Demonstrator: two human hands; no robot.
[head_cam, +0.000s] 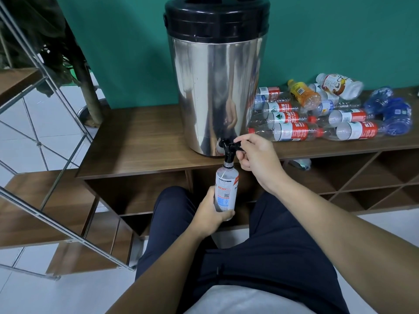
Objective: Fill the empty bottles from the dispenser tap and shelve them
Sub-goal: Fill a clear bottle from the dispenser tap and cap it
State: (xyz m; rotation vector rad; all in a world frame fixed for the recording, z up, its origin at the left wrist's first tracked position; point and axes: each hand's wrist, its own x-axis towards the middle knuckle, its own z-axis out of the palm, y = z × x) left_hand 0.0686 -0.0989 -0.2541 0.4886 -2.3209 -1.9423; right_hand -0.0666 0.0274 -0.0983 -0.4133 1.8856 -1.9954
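Left hand (209, 215): bottle (226, 189) gripped upright under tap (229, 152), frame centre. Right hand (256, 158): tap lever pinched. Filling step judged underway; next, tap must be closed, bottle shelved.

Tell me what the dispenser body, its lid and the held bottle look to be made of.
Dispenser body: polished metal, likely stainless steel; it mirrors the hand. Lid: black plastic by its look, glossy. Bottle: clear thin plastic with a printed label.
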